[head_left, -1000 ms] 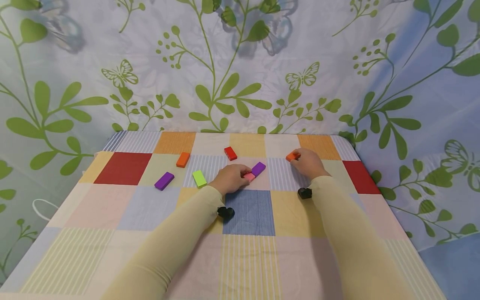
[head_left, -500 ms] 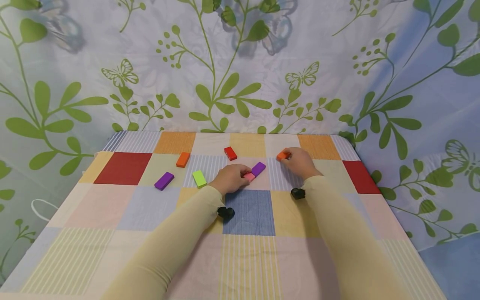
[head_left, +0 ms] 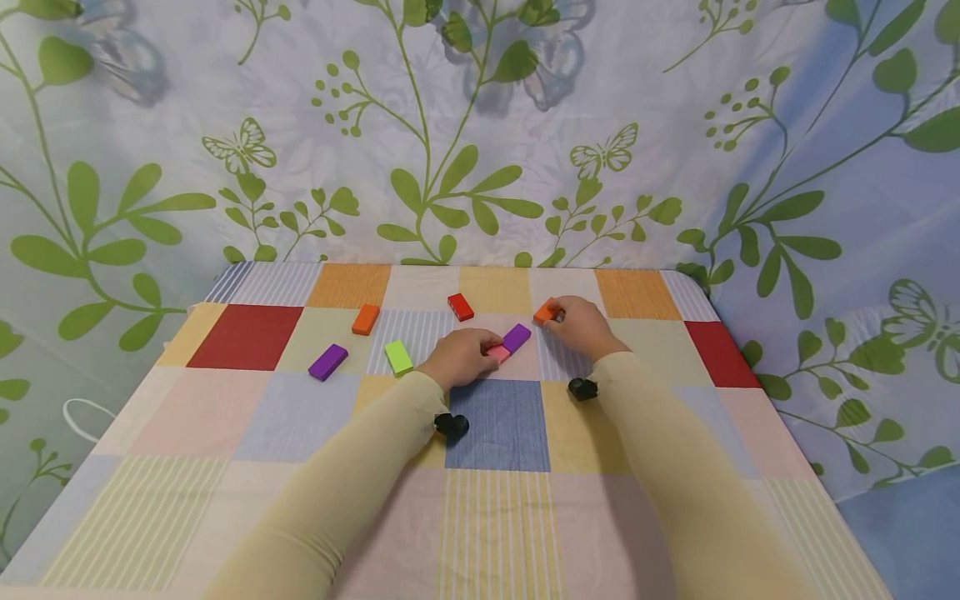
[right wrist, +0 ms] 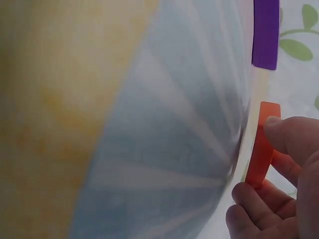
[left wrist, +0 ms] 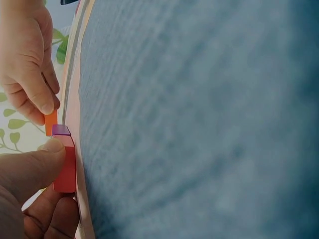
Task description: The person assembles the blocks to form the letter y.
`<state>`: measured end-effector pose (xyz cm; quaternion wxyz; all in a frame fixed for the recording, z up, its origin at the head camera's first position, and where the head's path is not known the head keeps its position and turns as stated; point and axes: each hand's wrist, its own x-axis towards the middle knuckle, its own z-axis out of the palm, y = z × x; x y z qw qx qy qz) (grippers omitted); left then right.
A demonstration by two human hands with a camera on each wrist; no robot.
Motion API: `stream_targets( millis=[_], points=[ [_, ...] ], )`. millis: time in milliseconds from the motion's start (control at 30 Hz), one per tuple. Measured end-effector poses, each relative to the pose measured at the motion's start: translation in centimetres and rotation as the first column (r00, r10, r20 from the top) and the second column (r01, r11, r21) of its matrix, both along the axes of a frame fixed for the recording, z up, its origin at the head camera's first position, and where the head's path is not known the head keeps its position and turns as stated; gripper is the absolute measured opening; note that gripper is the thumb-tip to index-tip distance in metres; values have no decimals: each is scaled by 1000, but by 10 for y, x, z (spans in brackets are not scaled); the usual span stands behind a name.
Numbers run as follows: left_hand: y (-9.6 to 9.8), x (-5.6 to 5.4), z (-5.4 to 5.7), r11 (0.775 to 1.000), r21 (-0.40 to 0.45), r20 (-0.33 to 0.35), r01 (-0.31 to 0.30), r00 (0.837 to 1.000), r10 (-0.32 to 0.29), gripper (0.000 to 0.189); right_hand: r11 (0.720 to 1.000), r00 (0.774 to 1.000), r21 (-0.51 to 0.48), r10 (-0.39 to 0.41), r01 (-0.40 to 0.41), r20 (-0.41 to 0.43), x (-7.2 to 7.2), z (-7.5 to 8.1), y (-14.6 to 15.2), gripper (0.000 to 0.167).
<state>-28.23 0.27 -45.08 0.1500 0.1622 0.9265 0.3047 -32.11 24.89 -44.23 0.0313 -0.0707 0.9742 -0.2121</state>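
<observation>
With thumb and fingers my left hand (head_left: 462, 357) pinches a pink block (left wrist: 65, 169), which lies low at the cloth. End to end with it, a purple block (head_left: 517, 337) reaches away to the upper right. My right hand (head_left: 588, 323) pinches an orange block (right wrist: 264, 144) between thumb and fingers, a short gap to the right of the purple block. In the right wrist view that gap shows between the orange and purple ends. Part of the pink block is hidden by my left fingers in the head view.
Behind lies a red block (head_left: 461, 307). To the left are a lime green block (head_left: 399, 358), a second orange block (head_left: 366, 319) and another purple block (head_left: 328, 362). A patchwork cloth (head_left: 495, 533) covers the table; a leaf-patterned curtain (head_left: 300, 125) hangs at the back and sides.
My right hand has moved left with the orange block, closer to the purple block. The left hand and the pink block have stayed in place.
</observation>
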Motion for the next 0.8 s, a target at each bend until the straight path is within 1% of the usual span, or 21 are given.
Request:
stream_targets(
  millis=[133, 467, 667, 800],
  points=[
    [0, 0, 1, 1000, -10, -8, 4, 1000, -4, 45, 1000, 1000, -8, 13, -13, -5, 0, -1, -5, 37],
    [1, -2, -1, 1000, -24, -24, 9, 1000, -9, 43, 1000, 999, 0, 31, -31, 12, -1, -3, -14, 37],
    [1, -1, 0, 1000, -19, -16, 5, 1000, -5, 43, 999, 999, 16, 31, -31, 19, 0, -4, -16, 36],
    [1, -1, 0, 1000, -18, -15, 1, 1000, -1, 43, 999, 999, 8, 32, -32, 30, 1, -4, -16, 35]
  ],
)
